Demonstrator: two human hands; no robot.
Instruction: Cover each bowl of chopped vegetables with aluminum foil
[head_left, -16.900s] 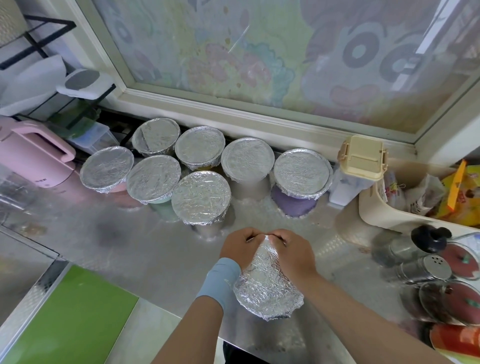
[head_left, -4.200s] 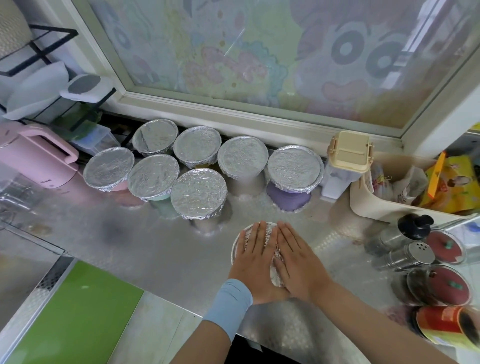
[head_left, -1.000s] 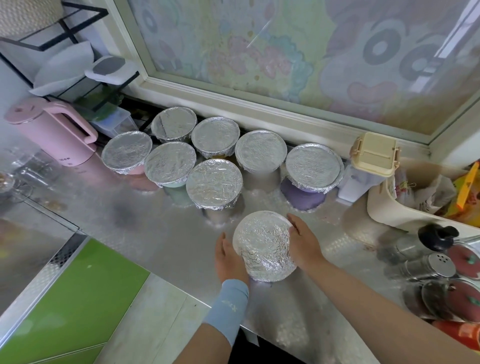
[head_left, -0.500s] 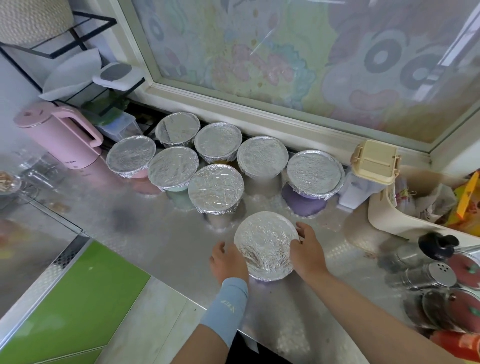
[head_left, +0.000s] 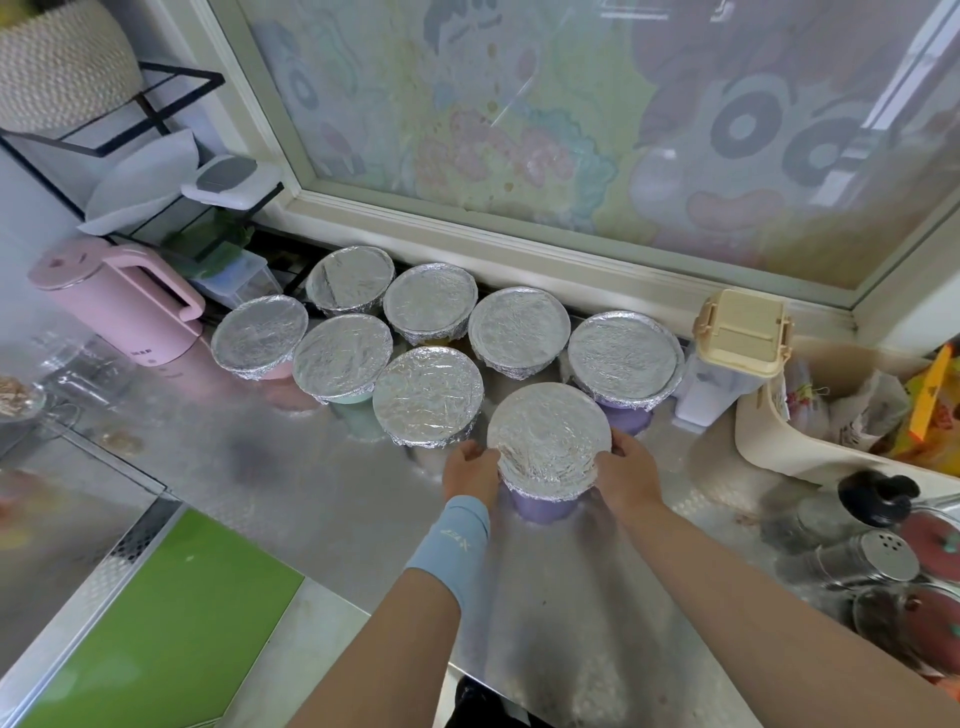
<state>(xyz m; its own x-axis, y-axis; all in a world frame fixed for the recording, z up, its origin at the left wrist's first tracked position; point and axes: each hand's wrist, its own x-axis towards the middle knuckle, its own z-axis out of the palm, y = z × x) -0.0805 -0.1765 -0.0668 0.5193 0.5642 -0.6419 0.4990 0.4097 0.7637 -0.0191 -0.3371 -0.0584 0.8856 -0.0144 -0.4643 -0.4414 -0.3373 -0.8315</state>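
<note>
No word or number can be read with certainty. The light blue wristband (head_left: 451, 540) behind the left hand (head_left: 470, 472) bears a small pale logo of a few letters, upside down to the camera and too faint to spell out. The pink kettle (head_left: 117, 306) on the table (head_left: 311, 483) has tiny dark print near its base, too small to read. The yellow packet (head_left: 932, 395) at the right edge shows only blurred coloured print.

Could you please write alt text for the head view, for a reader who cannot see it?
A left hand and a right hand grip the sides of a foil-covered purple bowl. Seven other foil-covered bowls stand just behind it on a steel counter under a window, a pink kettle at their left.
</note>
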